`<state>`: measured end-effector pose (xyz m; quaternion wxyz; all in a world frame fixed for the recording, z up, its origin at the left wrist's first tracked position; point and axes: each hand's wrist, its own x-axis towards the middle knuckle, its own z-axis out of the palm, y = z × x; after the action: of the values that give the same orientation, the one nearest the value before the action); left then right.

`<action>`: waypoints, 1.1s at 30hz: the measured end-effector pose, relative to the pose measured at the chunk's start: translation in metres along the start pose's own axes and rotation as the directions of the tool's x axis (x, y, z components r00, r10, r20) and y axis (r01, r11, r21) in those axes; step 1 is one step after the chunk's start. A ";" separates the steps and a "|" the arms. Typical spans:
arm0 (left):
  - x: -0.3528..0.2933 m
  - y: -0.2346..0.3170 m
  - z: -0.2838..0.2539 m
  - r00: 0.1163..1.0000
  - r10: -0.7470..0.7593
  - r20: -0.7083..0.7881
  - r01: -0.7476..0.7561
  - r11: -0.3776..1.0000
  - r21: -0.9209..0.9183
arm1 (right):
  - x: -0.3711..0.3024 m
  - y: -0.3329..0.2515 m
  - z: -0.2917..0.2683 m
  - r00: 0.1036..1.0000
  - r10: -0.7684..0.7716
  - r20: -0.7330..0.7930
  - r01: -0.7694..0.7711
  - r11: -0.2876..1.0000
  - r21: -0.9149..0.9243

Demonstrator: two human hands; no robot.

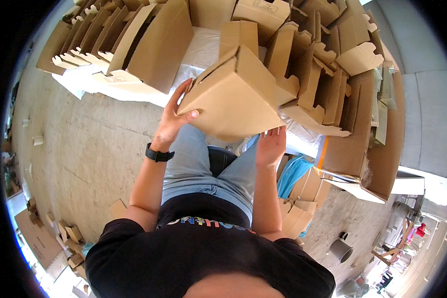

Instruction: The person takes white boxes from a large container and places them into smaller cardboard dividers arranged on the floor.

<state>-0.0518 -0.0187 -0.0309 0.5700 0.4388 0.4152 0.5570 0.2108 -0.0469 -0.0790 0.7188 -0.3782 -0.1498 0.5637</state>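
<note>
From where I stand: one brown box (231, 102) is up off the table (197, 52), tilted, between both hands. Left hand (176, 116) grips its left corner, thumb on the near face, fingers round the side, likely to steady the tilt. Right hand (271, 145) has its fingertips at the lower right edge, perhaps propping; thumb hidden, cannot tell if it pinches. Left boxes (161, 47) stand in a row, probably to save room.

Workshop: rows of cardboard boxes (165, 47)
</note>
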 end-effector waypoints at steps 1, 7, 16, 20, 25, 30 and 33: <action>-0.004 -0.002 0.003 0.998 -0.056 0.000 0.055 0.993 -0.105 | -0.002 0.001 0.001 0.999 0.034 0.027 -0.035 0.999 0.035; -0.041 -0.052 0.020 0.906 -0.406 0.122 0.370 0.619 -0.692 | -0.014 0.002 0.020 0.970 0.128 0.207 -0.138 0.990 0.033; -0.069 -0.063 0.070 0.854 -0.228 0.467 0.427 -0.205 -0.881 | -0.039 -0.018 0.058 0.905 0.041 0.422 0.086 0.957 -0.276; -0.070 -0.060 0.068 0.844 -0.250 0.474 0.397 -0.302 -0.867 | -0.043 -0.014 0.052 0.894 -0.036 0.447 0.193 0.931 -0.311; -0.073 -0.093 0.061 0.890 -0.217 0.400 0.426 0.086 -0.901 | -0.062 -0.009 0.048 0.868 -0.121 0.482 0.299 0.902 -0.312; -0.072 -0.109 0.050 0.833 -0.221 0.507 0.542 0.146 -0.827 | -0.085 0.004 0.040 0.812 -0.158 0.561 0.499 0.686 -0.530; -0.069 -0.124 0.049 0.786 -0.410 0.463 0.588 0.263 -0.765 | -0.078 0.000 0.048 0.855 -0.177 0.487 0.478 0.632 -0.609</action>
<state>0.0261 -0.0885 -0.1384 0.8893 -0.0321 0.1288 0.4377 0.1547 -0.1010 -0.0305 0.5635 -0.4737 -0.5603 0.3796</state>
